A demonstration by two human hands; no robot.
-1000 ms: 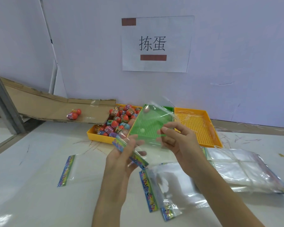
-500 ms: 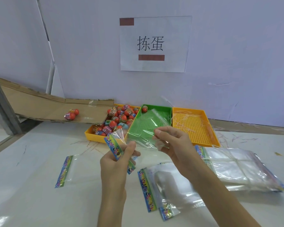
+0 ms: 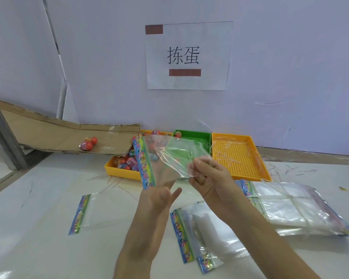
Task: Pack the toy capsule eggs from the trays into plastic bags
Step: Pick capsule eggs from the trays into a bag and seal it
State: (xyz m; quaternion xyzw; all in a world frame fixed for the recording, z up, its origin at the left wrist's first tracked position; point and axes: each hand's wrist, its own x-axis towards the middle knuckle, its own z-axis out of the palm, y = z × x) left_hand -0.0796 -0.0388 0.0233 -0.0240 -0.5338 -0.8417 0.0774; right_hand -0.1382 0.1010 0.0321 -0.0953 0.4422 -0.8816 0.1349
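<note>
I hold one clear plastic bag (image 3: 175, 158) with a colourful header strip up over the trays. My left hand (image 3: 159, 198) grips its lower edge below the strip. At the bag's right edge my right hand (image 3: 207, 175) pinches the film. Through the bag I see the yellow tray (image 3: 117, 171) holding several toy capsule eggs (image 3: 129, 162). One egg (image 3: 177, 134) lies in the far left corner of the green tray (image 3: 197, 137). The other yellow tray (image 3: 240, 160) on the right holds no eggs.
Two eggs (image 3: 88, 143) sit on a cardboard ramp (image 3: 48, 133) at the left. A single bag (image 3: 85, 210) lies flat on the white table, another pair of bags (image 3: 201, 230) lies under my arms, and a tied stack of bags (image 3: 290, 210) lies right.
The bag has swung up with its strip now nearly upright over the egg tray. My left hand slid down to its lower edge; my right hand kept its pinch.
</note>
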